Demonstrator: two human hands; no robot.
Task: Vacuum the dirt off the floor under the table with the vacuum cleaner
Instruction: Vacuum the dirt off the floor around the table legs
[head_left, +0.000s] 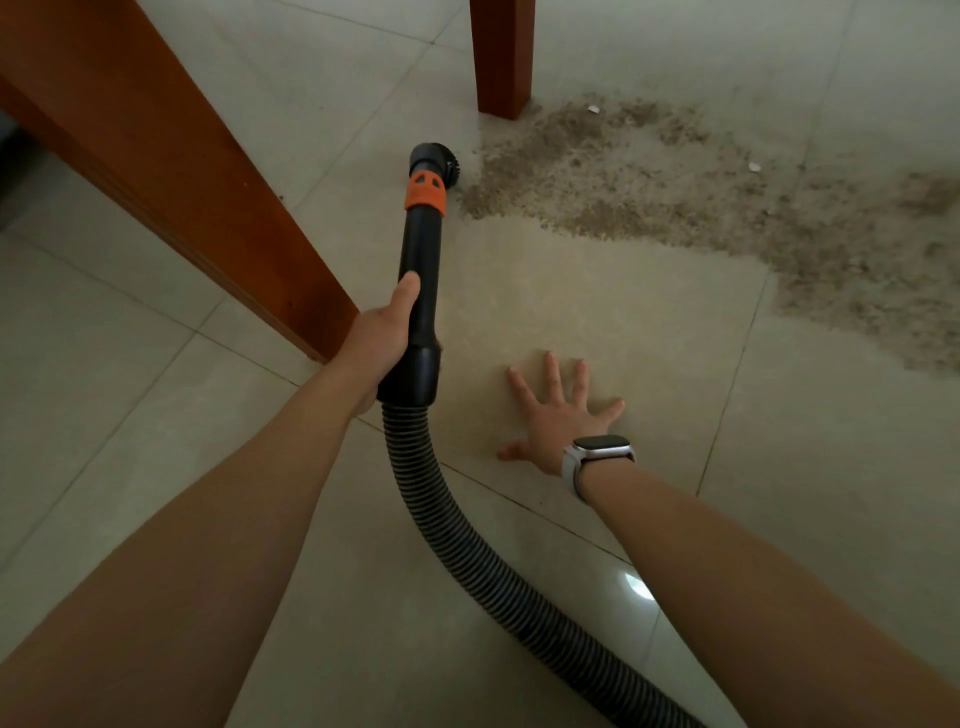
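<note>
Dirt (691, 208) band mostly uncleared beside desk leg (501, 57), floor (597, 312) nearer bare; brush nozzle (435, 158) at its left edge, left hand (382, 338) fingers wrapped round wand (422, 280), right hand (556, 415) fingers spread flat on tile

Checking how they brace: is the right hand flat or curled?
Flat: the right hand lies palm down on the floor tile, fingers spread.

Your left hand (382, 332) holding wand (422, 260), nozzle (434, 158) sitting at left edge of dirt (675, 208); bench leg (501, 57) standing behind dirt; your right hand (558, 415) lying on floor (831, 467) right of hose (467, 545).
</note>
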